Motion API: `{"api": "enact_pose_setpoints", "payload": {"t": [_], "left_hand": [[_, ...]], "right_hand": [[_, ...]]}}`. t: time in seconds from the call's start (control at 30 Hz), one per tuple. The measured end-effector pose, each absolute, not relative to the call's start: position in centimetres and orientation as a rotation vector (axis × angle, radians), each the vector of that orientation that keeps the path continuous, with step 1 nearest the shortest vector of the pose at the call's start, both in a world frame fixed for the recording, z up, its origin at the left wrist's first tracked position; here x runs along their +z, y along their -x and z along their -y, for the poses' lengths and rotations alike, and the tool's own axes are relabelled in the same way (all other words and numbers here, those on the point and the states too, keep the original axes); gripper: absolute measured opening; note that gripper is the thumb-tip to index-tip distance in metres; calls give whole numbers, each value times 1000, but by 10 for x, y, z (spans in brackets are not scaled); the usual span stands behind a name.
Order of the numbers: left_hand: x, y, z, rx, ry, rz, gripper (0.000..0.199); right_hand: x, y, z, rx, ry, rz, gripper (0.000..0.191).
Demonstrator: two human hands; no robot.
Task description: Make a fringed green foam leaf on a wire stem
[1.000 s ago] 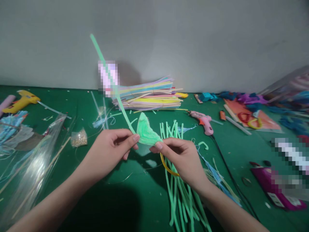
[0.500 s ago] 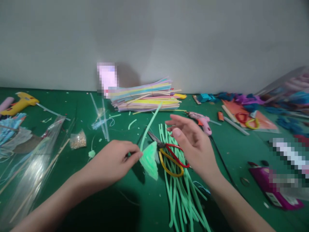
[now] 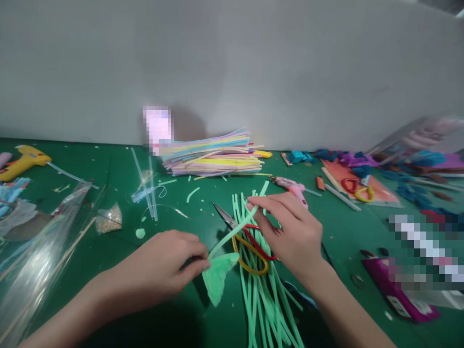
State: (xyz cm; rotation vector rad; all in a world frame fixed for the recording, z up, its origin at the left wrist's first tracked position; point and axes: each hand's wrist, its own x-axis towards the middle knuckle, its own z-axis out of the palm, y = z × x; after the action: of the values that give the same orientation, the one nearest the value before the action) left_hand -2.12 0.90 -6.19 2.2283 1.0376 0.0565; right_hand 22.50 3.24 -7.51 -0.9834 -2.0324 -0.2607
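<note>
My left hand (image 3: 177, 258) pinches the corner of a fan-shaped green fuzzy piece (image 3: 219, 278), where a light green pipe cleaner (image 3: 235, 232) leaves it. My right hand (image 3: 290, 227) pinches that same pipe cleaner near its free end, so it slants up to the right between both hands. Under it, scissors (image 3: 250, 268) with one red and one yellow handle loop lie with blades pointing up-left. They rest on a loose bundle of green pipe cleaners (image 3: 266, 304), partly covered by my right hand.
Bundled pastel pipe cleaners (image 3: 213, 157) lie by the wall. A pink glue gun (image 3: 293, 186) is behind my right hand, a yellow glue gun (image 3: 25, 162) far left. A bag of beads (image 3: 109, 218) lies left, a magenta packet (image 3: 398, 292) right. More scissors (image 3: 357, 187) lie back right.
My right hand has closed on the pipe cleaner's free end, which now leans right. The fan-shaped piece has turned and sits lower in view. The view has shifted slightly.
</note>
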Motion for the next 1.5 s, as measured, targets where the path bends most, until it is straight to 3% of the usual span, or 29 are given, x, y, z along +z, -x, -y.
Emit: {"api": "enact_pose_setpoints", "payload": {"t": [0.2,0.4,0.6,0.8,1.0,1.1,1.3,1.4,1.5], "left_hand": [[-63,24,-10,134,-2202,-961,20],[-67,26,-12,205,-2185,-918,15],[-64,25,-12,194,-2155,-929,15],[-59,31,-16,199,-2121,-944,19],[-57,33,-16,172,-2027,-850,19],[-55,32,-16,161,-2003,-822,13],[-52,38,-18,143,-2031,-837,16],[-51,41,-19,157,-2007,-955,15],[-50,42,-23,182,-1953,-1075,19]], "right_hand": [[-47,-205,3,376,689,2037,28],[-50,-190,18,614,604,2069,24],[-62,-191,12,605,922,2119,28],[-57,-218,-8,705,1244,1979,57],[-71,-216,-24,1057,1100,1951,39],[-80,-212,-28,734,990,2141,21],[-83,-245,-48,-252,1037,2387,33],[-76,-265,-55,-432,1150,2350,38],[-71,-267,-52,-359,1244,2173,38]]}}
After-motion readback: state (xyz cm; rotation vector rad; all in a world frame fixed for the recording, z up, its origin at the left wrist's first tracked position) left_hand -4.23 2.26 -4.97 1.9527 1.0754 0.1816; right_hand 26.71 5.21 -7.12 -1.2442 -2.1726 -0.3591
